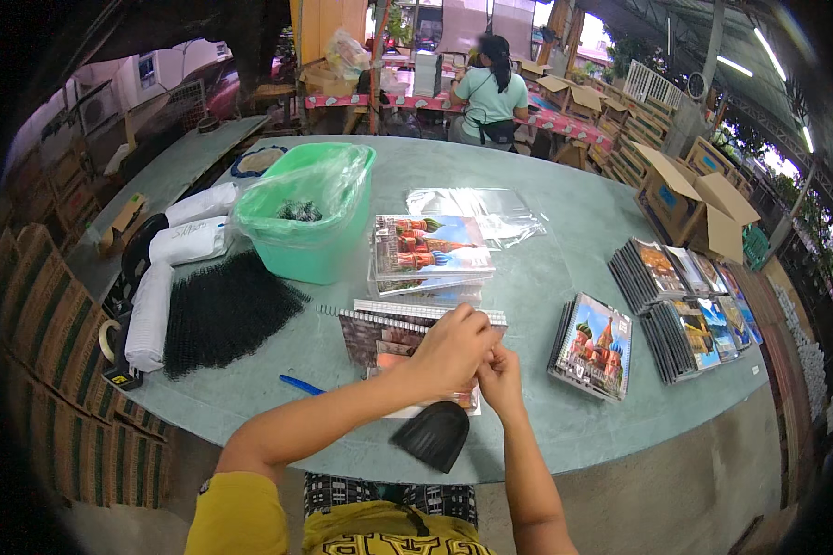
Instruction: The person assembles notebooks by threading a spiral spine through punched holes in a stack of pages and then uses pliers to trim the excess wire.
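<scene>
A spiral notebook (361, 335) stands partly open on the table in front of me, its wire binding along the top edge. My left hand (455, 347) closes over the right part of that bound edge. Just beside it my right hand (500, 375) is pinched at the right end of the binding, and what its fingertips hold is hidden. A stack of notebooks with colourful domes on the cover (432, 250) lies directly behind. Nearer to me lie a black rounded flat piece (435, 437) and a slim blue tool (301, 385).
A green tub (315, 245) lined with clear plastic holds black coils. Loose black coils (217, 319) spread beside white rolls (150, 314). Clear plastic sheets (514, 217) lie farther back. Notebook stacks (594, 347) and an open carton (680, 199) are at right. A person (493, 97) stands beyond.
</scene>
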`<state>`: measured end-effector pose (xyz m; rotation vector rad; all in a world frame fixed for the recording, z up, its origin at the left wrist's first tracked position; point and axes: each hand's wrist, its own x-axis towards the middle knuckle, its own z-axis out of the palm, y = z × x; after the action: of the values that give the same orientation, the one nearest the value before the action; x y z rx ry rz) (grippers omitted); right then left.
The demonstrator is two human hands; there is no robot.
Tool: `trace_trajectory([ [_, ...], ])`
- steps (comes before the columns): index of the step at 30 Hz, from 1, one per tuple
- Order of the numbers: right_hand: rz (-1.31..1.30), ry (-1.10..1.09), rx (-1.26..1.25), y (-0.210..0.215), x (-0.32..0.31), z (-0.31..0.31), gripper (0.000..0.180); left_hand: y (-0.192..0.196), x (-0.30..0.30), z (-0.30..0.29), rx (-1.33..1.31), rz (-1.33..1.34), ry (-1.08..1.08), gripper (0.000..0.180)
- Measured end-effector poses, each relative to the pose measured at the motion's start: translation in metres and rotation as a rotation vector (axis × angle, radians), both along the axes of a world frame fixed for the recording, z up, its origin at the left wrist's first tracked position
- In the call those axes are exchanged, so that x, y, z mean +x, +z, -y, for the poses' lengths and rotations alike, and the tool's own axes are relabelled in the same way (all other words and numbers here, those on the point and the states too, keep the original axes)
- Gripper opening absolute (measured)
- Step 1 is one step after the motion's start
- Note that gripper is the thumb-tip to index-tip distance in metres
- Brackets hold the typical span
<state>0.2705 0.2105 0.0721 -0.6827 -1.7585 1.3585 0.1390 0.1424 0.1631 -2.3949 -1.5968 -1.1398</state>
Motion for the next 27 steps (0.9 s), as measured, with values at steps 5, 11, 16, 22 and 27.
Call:
trace_trajectory([
  [5, 0.069, 0.184, 0.045, 0.046, 0.013, 0.005, 0.024, -0.026, -0.057, 0.091, -0.299, -0.244, 0.002, 0.051],
  [11, 0.273, 0.211, 0.220, 0.069, 0.016, -0.014, 0.022, -0.106, -0.176, 0.184, -0.706, -0.270, 0.207, 0.061],
  [16, 0.482, 0.379, 0.395, 0.108, 0.010, -0.013, 0.027, -0.115, -0.150, 0.206, -0.823, -0.179, 0.540, 0.051],
  [22, 0.733, 0.362, 0.725, 0.126, -0.096, 0.063, 0.030, -0.023, -0.114, 0.179, -0.758, 0.743, 0.355, 0.040],
  [27, 0.498, 0.382, 0.595, 0.110, -0.136, 0.066, 0.029, -0.023, -0.114, 0.159, -0.789, 0.918, 0.296, 0.039],
])
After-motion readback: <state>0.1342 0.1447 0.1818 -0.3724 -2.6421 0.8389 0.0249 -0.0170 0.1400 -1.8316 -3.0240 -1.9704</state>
